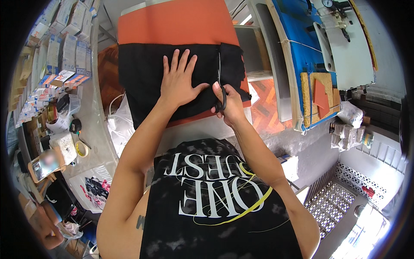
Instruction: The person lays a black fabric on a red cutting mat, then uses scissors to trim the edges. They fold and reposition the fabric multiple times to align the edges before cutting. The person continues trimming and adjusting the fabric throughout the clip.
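head view shows black fabric point(146, 77) lying flat over an orange board point(172, 23) on the worktop point(207, 129). left hand point(179, 82) presses it down, fingers spread wide. right hand point(230, 103) has fingers curled through the black handles of scissors point(221, 93), blades running up a cut; a severed strip point(235, 69) lies just beside. the cloth looks light, soft and limp, likely to shift or bunch, so best pinned flat near the cut line.

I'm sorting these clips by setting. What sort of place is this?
Probably a small sewing workshop: the right hand cuts black fabric with scissors, and a white sewing machine sits to the right.
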{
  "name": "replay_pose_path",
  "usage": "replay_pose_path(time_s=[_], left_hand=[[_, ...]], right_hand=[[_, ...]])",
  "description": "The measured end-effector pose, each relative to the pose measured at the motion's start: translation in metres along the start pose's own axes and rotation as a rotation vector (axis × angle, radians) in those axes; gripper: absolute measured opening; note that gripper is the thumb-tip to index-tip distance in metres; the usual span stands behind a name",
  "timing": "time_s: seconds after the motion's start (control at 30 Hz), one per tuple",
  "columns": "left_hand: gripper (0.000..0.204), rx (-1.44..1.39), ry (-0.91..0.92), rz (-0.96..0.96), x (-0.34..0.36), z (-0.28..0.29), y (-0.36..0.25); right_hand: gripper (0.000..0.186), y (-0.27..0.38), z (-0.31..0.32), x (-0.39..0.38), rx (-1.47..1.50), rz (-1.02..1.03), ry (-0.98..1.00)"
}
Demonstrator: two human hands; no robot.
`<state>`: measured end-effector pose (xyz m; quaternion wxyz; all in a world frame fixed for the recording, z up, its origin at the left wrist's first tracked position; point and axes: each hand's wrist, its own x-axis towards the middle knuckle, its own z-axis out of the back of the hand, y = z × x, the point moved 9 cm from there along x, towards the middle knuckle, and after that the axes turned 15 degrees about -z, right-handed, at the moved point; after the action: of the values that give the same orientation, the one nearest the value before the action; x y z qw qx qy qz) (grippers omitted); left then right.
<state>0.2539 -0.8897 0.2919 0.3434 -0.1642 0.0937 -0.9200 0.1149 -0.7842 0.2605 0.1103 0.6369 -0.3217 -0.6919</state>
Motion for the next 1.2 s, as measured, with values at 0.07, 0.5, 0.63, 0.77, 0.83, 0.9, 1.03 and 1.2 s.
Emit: replay_pose_path(time_s=[0.07, 0.5, 0.63, 0.77, 0.83, 0.9, 1.03, 1.2], left_hand=[[0.095, 0.001, 0.003, 0.0, 0.0, 0.001, 0.0], [0.102, -0.034, -0.002, 0.016, 0.0, 0.005, 0.0], [0.103, -0.04, 0.004, 0.019, 0.0, 0.005, 0.0], [0.105, -0.036, 0.017, 0.026, 0.001, 0.004, 0.001], [0.106, -0.034, 0.017, 0.028, 0.001, 0.004, 0.0], [0.106, -0.041, 0.015, 0.026, 0.001, 0.004, 0.0], [0.102, -0.036, 0.008, 0.011, 0.0, 0.004, 0.001], [0.083, 0.021, -0.04, 0.052, 0.002, 0.003, 0.002]], right_hand=[[0.053, 0.0, -0.001, -0.002, -0.029, -0.008, -0.017], [0.057, 0.009, -0.004, 0.004, -0.057, 0.017, -0.029], [0.057, 0.01, -0.004, 0.005, -0.032, 0.017, -0.028], [0.057, 0.017, -0.004, 0.011, 0.005, 0.038, 0.004], [0.058, 0.017, -0.002, 0.013, -0.029, 0.025, -0.021], [0.06, 0.015, -0.001, 0.013, -0.05, 0.012, -0.018], [0.062, 0.012, 0.001, 0.009, -0.024, 0.009, 0.039], [0.061, 0.008, 0.01, -0.008, 0.059, -0.01, 0.152]])
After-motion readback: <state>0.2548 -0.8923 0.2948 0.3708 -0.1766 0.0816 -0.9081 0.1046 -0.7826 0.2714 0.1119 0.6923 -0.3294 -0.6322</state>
